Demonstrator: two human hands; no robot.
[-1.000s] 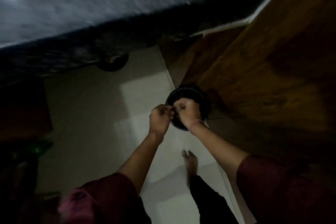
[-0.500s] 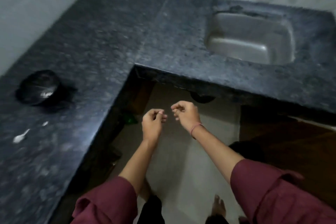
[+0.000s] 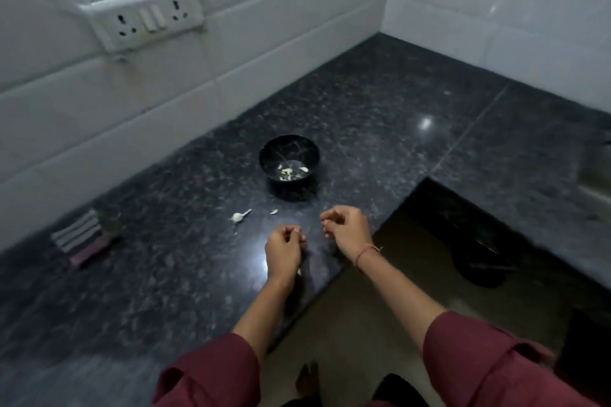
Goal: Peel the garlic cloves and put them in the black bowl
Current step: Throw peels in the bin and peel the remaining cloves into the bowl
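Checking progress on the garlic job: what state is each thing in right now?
Bowl: upright on the counter, a few peeled cloves inside.
Garlic piece: lying on the counter, outside the bowl, untouched.
Small bit: loose beside it.
Left hand: fingers curled; contents cannot be told.
Right hand: fingers curled; contents cannot be told.
Wall switches: too blurred to tell.

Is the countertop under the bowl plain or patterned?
Patterned: the countertop is dark grey-black with fine pale speckles, clearest in the head view.
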